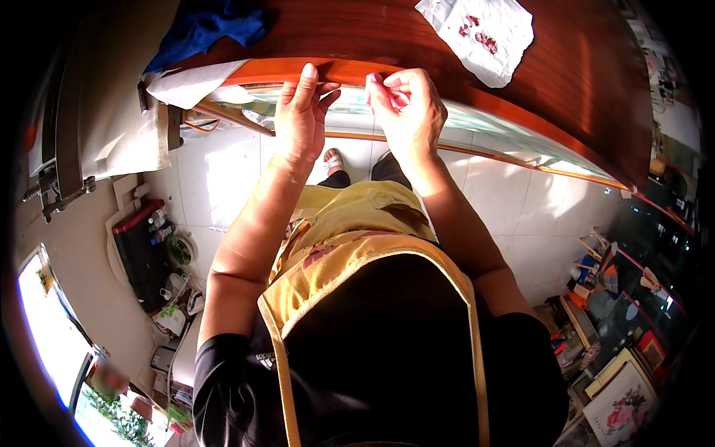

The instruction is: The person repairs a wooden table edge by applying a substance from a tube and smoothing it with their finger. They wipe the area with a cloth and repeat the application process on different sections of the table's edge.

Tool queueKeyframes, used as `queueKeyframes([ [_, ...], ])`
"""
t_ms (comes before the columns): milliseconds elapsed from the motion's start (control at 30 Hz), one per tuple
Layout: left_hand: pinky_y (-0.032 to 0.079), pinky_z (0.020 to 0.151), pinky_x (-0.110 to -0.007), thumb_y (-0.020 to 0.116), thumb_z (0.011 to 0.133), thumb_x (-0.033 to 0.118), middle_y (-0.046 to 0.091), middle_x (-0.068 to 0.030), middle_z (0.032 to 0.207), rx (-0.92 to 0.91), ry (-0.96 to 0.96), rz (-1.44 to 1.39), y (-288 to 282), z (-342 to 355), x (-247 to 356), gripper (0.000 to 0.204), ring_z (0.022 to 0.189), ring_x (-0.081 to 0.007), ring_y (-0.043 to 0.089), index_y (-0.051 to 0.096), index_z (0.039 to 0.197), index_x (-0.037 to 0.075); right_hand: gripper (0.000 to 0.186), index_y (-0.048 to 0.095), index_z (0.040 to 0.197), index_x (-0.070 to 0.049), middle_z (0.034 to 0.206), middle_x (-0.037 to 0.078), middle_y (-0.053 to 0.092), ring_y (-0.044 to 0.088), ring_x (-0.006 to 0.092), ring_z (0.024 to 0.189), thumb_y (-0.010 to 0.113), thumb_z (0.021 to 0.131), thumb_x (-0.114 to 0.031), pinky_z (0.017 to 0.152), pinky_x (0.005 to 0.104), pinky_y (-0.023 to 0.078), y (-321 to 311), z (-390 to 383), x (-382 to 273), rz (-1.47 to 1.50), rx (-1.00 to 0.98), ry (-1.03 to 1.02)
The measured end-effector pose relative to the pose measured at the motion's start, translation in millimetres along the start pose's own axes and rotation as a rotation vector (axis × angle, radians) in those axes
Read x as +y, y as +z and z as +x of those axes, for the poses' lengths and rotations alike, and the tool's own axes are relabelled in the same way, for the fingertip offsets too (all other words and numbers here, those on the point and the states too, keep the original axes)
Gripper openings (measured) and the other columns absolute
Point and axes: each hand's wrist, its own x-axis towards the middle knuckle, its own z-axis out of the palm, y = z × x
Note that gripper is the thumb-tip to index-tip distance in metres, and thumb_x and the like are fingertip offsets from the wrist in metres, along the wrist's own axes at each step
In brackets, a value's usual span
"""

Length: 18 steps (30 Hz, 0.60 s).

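Pinching a small pink piece (372,79) in right hand (417,112) at near edge of table (350,33). Holding left hand (299,119) just beside, thumb and fingers spread; can't tell about firm contact. Farther back, noting creased white paper (508,33) with dark red spots (486,42), blue cloth (212,30) to the left. Probably mid-job — yet to release the piece; can't tell amount finished.

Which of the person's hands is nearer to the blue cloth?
Left. The left hand is at the table edge, right of the blue cloth; the right hand is at the same edge, farther right.
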Motion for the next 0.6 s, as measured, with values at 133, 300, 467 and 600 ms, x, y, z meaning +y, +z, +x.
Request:
queueKeyframes([
  [133, 0.055, 0.087, -0.038, 0.068, 0.1, 0.027, 0.07, -0.0049, 0.092, 0.004, -0.001, 0.015, 1, -1, 2, 0.016, 0.09, -0.0201, 0.069, 0.066, 0.1, 0.011, 0.03, 0.053, 0.092, -0.009, 0.08, 0.005, 0.067, 0.068, 0.021, 0.068, 0.082, 0.083, -0.014, 0.059, 0.0328, 0.053, -1, 1, -9, 0.016, 0.003, 0.117],
  [300, 0.054, 0.087, -0.037, 0.069, 0.099, 0.028, 0.07, -0.0045, 0.093, 0.007, 0.002, 0.018, 0, 0, 0, 0.018, 0.091, -0.0197, 0.069, 0.066, 0.1, 0.011, 0.036, 0.05, 0.099, -0.01, 0.077, 0.004, 0.064, 0.065, 0.02, 0.06, 0.081, 0.081, -0.009, 0.058, 0.0348, 0.052, -11, -12, -1, -0.227, 0.078, -0.032],
  [467, 0.054, 0.088, -0.037, 0.067, 0.1, 0.034, 0.069, -0.0036, 0.097, 0.017, 0.002, 0.048, 0, -1, -1, 0.023, 0.093, -0.0203, 0.068, 0.066, 0.101, 0.011, 0.034, 0.052, 0.109, -0.005, 0.078, 0.004, 0.062, 0.062, 0.013, 0.06, 0.077, 0.087, -0.003, 0.056, 0.0287, 0.051, -48, -49, 3, 0.14, -0.052, 0.103],
  [600, 0.051, 0.093, -0.038, 0.056, 0.104, 0.046, 0.07, -0.0048, 0.102, -0.059, -0.036, 0.079, -12, -14, -13, 0.037, 0.1, -0.0206, 0.067, 0.065, 0.107, 0.01, 0.021, 0.053, 0.113, 0.0, 0.088, 0.007, 0.065, 0.06, 0.0093, 0.068, 0.066, 0.096, 0.002, 0.061, 0.0261, 0.05, -58, -55, -6, 0.468, -0.149, 0.229],
])
